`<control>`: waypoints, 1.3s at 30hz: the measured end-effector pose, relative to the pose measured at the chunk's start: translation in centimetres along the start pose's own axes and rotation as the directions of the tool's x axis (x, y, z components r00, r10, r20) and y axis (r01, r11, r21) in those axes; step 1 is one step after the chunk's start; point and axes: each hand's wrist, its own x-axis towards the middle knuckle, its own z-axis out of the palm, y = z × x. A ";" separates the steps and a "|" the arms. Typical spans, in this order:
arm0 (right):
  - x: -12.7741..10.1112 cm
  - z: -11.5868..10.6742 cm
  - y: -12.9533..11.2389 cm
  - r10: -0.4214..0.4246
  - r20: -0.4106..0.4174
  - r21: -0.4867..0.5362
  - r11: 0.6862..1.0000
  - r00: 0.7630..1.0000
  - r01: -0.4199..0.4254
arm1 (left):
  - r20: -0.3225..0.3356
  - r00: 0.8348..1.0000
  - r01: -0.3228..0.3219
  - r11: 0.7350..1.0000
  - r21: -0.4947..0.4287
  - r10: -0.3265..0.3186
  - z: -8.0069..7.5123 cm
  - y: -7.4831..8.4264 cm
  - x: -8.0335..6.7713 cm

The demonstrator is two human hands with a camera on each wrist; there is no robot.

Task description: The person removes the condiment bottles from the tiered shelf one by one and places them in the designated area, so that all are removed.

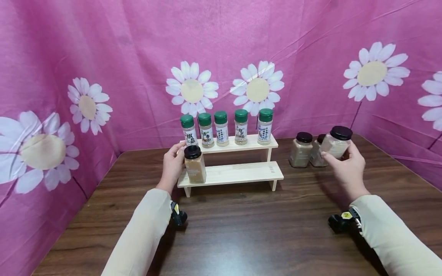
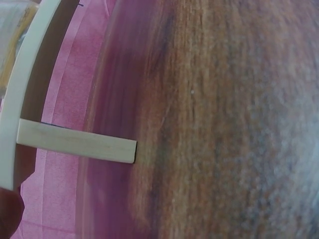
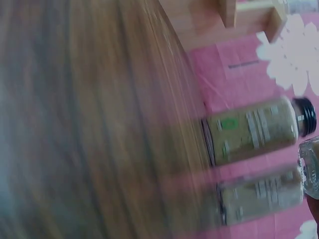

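Note:
My left hand (image 1: 171, 165) grips the left end of a two-tier wooden rack (image 1: 238, 173); in the left wrist view a fingertip (image 2: 9, 213) shows by the board's end. Just right of that hand, a black-lidded jar of tan powder (image 1: 195, 168) stands on the lower tier. My right hand (image 1: 348, 170) holds a black-lidded spice jar (image 1: 335, 145) of pale contents, thumb in front, tilted and raised off the table. Two similar jars stand just left of it: one in plain sight (image 1: 300, 151), the other (image 1: 317, 155) partly hidden behind the held jar.
Several green-capped shakers (image 1: 241, 128) line the upper tier. The rack stands on a dark wooden table (image 1: 248, 230), against a pink flowered cloth (image 1: 138, 96) at the back and sides. A camera is strapped to each wrist.

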 end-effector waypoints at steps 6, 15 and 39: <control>0.8 -0.8 0.7 0.051 -0.067 -0.037 0.998 0.996 -0.054 | 0.001 1.000 -0.011 0.999 0.036 0.011 -0.1 0.0 0.0; 2.0 -1.1 2.5 0.136 -0.128 -0.057 0.988 0.982 -0.145 | 0.022 0.999 -0.029 0.999 0.030 0.028 -0.4 -0.1 0.1; 4.8 -1.9 7.6 0.297 0.074 -0.162 0.945 0.952 -0.283 | -0.011 0.999 -0.038 0.999 -0.025 0.038 0.0 -0.5 0.4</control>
